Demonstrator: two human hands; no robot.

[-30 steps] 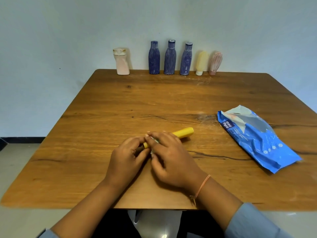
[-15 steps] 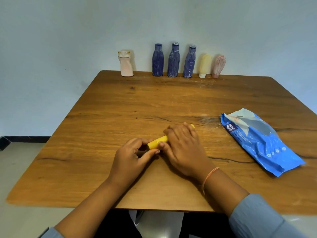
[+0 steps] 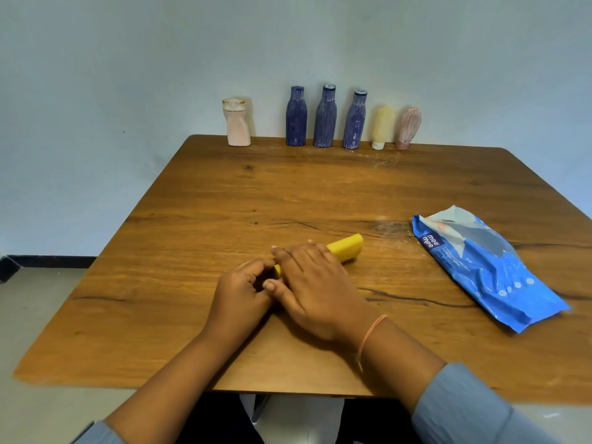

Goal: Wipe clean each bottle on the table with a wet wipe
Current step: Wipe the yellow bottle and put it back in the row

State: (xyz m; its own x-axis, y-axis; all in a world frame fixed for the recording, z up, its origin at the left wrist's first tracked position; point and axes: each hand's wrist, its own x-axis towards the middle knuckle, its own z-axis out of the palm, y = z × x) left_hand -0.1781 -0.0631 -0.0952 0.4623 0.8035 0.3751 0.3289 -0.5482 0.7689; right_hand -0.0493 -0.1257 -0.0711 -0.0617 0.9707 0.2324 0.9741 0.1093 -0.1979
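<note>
A yellow bottle [image 3: 347,249] lies on its side on the wooden table [image 3: 288,193], near the front middle. My left hand [image 3: 240,290] pinches its near end with curled fingers. My right hand [image 3: 314,283] lies over the bottle's middle, fingers draped across it and thumb on the near side. Only the bottle's far end shows. No wipe is visible under my hands. Along the far edge stand a pale pink bottle [image 3: 236,123], three blue bottles [image 3: 325,118], a cream tube [image 3: 382,126] and a pink tube [image 3: 408,126].
A blue pack of wet wipes [image 3: 487,267] lies flat on the right side of the table. White smears mark the wood near the pack and in front of the far row. The wall stands right behind the bottles.
My right hand slid up the yellow bottle toward its far end, then back toward the near end, so the far end shows again. My left hand stayed on the near end.
</note>
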